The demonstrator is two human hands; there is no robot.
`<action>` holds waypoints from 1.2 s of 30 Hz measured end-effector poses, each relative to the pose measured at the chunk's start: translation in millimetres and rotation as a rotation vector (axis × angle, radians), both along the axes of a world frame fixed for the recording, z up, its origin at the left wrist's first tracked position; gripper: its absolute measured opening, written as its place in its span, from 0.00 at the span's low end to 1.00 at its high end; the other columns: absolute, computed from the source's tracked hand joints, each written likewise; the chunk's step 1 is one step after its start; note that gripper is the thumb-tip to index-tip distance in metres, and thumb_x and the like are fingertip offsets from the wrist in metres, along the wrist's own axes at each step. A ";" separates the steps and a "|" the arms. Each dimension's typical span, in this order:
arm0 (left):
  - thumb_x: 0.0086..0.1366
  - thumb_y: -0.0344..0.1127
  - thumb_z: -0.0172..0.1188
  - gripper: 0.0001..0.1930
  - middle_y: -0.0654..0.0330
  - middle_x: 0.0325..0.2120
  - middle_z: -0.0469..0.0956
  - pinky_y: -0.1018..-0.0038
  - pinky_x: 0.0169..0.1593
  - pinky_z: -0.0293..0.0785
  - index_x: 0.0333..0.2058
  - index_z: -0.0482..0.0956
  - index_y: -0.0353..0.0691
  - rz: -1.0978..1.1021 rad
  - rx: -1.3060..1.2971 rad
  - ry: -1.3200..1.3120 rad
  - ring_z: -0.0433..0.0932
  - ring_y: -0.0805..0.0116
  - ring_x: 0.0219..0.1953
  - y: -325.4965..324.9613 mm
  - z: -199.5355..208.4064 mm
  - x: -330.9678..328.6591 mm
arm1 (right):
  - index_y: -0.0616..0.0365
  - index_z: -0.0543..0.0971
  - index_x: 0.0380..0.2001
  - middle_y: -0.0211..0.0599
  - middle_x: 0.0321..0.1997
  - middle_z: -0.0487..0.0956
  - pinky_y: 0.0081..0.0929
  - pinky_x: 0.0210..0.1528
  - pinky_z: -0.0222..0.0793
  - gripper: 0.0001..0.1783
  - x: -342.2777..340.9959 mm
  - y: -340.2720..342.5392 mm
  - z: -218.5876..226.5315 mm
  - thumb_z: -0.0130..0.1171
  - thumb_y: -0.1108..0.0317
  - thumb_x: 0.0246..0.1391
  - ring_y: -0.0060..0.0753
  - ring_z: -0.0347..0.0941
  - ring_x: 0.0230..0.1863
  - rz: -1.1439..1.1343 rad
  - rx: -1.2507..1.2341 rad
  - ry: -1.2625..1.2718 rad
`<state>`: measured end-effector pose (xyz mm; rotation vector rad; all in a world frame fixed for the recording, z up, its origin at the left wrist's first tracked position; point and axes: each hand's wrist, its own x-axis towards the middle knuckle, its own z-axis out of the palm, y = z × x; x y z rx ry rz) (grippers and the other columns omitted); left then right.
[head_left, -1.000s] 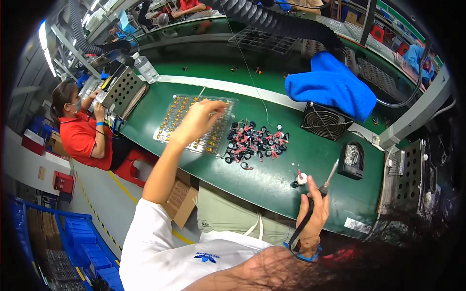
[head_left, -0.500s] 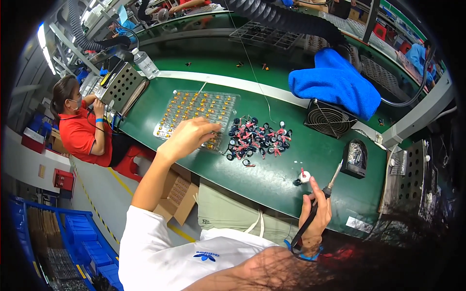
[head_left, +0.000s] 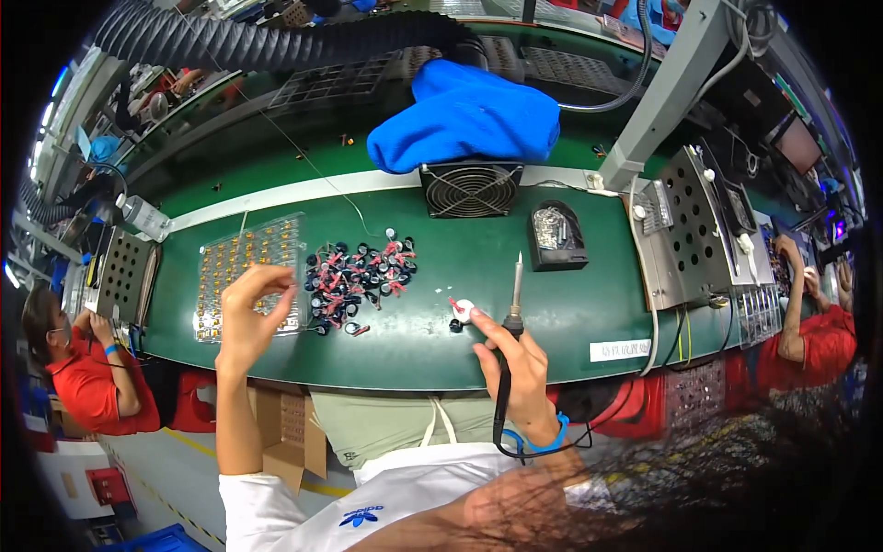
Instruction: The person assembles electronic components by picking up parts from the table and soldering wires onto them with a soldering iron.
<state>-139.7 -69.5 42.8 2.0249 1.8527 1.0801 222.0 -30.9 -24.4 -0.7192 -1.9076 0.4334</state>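
Note:
My left hand (head_left: 253, 308) is raised over the near right part of a clear plastic tray (head_left: 204, 317) with rows of small orange-and-metal parts. Its thumb and fingers curl together as in a pinch; whatever lies between them is too small to make out. My right hand (head_left: 520, 368) grips a soldering iron (head_left: 515, 322), the metal tip pointing away from me. The index fingertip of that hand rests at a white round piece (head_left: 464, 311) with a red bit on it. A small black part (head_left: 455, 326) lies against this piece.
A heap of small black round parts with red leads (head_left: 359, 276) lies right of the tray. Farther back are a black fan (head_left: 472, 190) under a blue towel (head_left: 469, 120) and a black holder (head_left: 558, 258) with metal shavings. A perforated metal box (head_left: 685, 221) stands at right. Co-workers sit both sides.
The view has swung to the right, bringing a co-worker there into sight. My left hand has lifted back from the tray's parts. My right hand still holds the iron by the white piece.

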 end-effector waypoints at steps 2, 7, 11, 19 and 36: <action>0.58 0.18 0.68 0.12 0.55 0.38 0.85 0.71 0.45 0.81 0.41 0.86 0.32 -0.151 0.025 -0.063 0.85 0.64 0.41 21.9 3.9 28.4 | 0.68 0.75 0.55 0.53 0.53 0.85 0.30 0.38 0.77 0.23 7.4 -1.4 1.2 0.65 0.84 0.56 0.39 0.80 0.32 -0.007 -0.018 -0.029; 0.63 0.20 0.66 0.08 0.54 0.40 0.84 0.71 0.49 0.80 0.41 0.86 0.32 -0.478 -0.022 -0.442 0.83 0.65 0.45 66.9 -17.5 95.9 | 0.69 0.69 0.62 0.50 0.47 0.88 0.27 0.33 0.78 0.22 25.0 -6.1 -7.0 0.56 0.76 0.68 0.34 0.80 0.26 0.007 0.033 0.030; 0.65 0.22 0.65 0.09 0.56 0.43 0.83 0.74 0.52 0.79 0.44 0.84 0.31 -0.433 -0.189 -0.707 0.82 0.71 0.45 70.6 -27.4 127.9 | 0.72 0.71 0.63 0.52 0.36 0.88 0.28 0.28 0.74 0.26 36.0 -12.5 -13.8 0.57 0.62 0.72 0.31 0.75 0.21 0.029 -0.044 0.140; 0.65 0.16 0.63 0.12 0.54 0.46 0.80 0.69 0.60 0.80 0.47 0.80 0.29 -0.414 -0.287 -0.823 0.83 0.63 0.53 67.0 -54.4 146.4 | 0.75 0.79 0.50 0.46 0.27 0.84 0.28 0.28 0.74 0.22 46.5 -19.7 -18.9 0.65 0.63 0.64 0.37 0.81 0.26 -0.093 -0.041 0.051; 0.62 0.17 0.65 0.12 0.53 0.43 0.83 0.71 0.55 0.85 0.45 0.83 0.30 -0.453 -0.173 -0.678 0.86 0.64 0.47 63.8 -59.3 148.7 | 0.73 0.81 0.49 0.46 0.31 0.86 0.28 0.29 0.74 0.19 41.2 -15.4 -12.4 0.69 0.71 0.57 0.38 0.80 0.24 -0.026 -0.087 -0.051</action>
